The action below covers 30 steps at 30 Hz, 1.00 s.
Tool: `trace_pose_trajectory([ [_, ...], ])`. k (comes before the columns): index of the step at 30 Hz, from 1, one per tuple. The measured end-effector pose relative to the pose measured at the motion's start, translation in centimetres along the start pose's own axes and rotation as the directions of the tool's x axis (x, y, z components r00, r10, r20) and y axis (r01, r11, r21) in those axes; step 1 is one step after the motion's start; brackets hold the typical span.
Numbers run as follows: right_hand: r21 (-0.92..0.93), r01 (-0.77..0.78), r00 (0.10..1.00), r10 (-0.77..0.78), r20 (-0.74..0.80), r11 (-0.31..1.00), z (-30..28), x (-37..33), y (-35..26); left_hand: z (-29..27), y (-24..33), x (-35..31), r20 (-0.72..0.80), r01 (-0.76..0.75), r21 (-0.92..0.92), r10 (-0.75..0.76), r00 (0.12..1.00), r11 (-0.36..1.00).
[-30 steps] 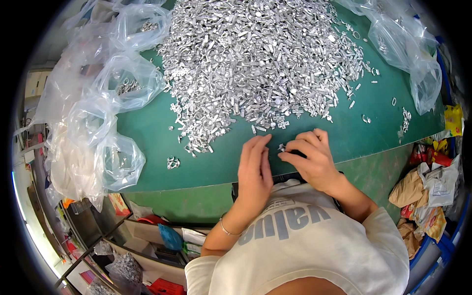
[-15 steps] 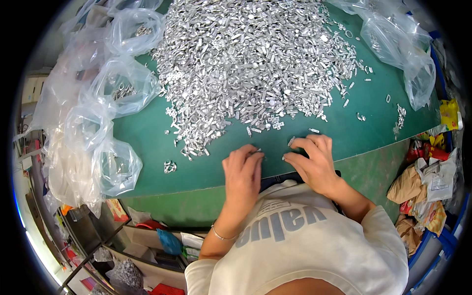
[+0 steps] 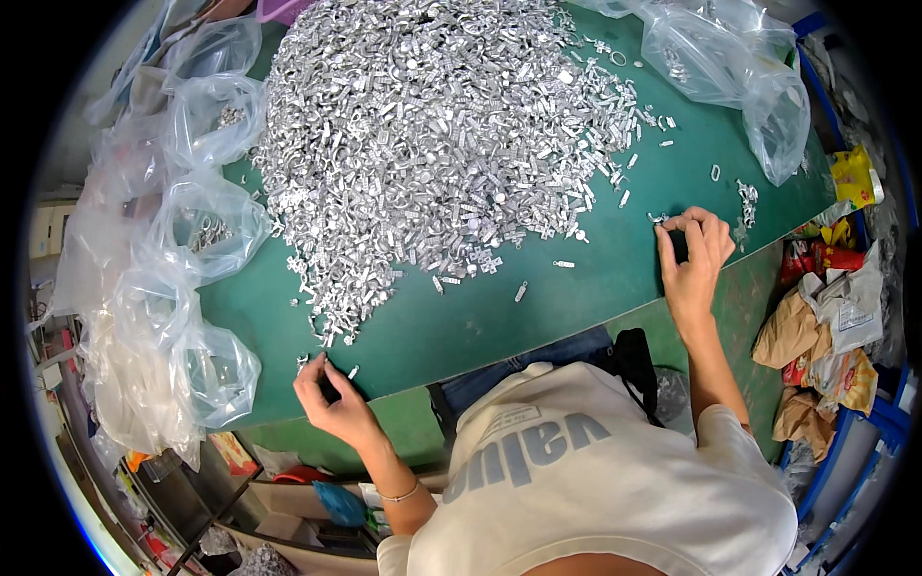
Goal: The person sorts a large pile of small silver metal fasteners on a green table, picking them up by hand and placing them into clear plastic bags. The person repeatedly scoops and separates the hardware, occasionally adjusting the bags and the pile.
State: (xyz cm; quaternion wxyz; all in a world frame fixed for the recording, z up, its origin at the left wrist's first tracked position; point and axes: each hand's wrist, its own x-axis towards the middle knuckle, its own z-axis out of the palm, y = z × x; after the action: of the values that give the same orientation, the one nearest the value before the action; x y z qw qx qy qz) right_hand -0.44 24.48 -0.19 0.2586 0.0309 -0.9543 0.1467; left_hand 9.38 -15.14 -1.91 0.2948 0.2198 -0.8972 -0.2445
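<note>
One small metal piece is just beyond the near left tip of the big metal pile, at the fingertips of your left hand. Your thumb and first finger there are bent toward each other, but I cannot tell if they grip the piece or only touch it. Another loose piece lies beside this hand, also near the same tip of the pile.

To the right of the pile, and apart from it, a second metal piece is at the fingertips of your right hand. These fingers make a pinch shape; whether they hold it firmly, I cannot tell.

It seems the step in hand is handling single pieces away from the pile, one on each side. I judge that the next move calls for a fine, light pinch, with no brushing against the pile.

All this is on the green worktop. Clear plastic bags stand left of the pile, and another plastic bag lies right of it.
</note>
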Motion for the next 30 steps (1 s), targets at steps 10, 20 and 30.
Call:
trace_pose_trajectory([
  [10,0.142,-0.059,0.987,0.036,0.156,0.988,-1.1,0.9,0.7,0.1,0.4,0.2,0.005,-0.112,0.151,0.113,0.994,0.982],
  [20,0.13,-0.037,0.984,0.013,0.177,0.991,-1.0,1.1,2.4,-0.3,0.4,0.4,0.155,-0.043,0.002,0.042,0.987,0.999],
  [30,0.251,0.063,0.942,-0.14,0.305,0.966,-1.9,3.1,3.4,0.3,-1.2,0.1,0.098,-0.085,0.036,0.082,0.992,0.996],
])
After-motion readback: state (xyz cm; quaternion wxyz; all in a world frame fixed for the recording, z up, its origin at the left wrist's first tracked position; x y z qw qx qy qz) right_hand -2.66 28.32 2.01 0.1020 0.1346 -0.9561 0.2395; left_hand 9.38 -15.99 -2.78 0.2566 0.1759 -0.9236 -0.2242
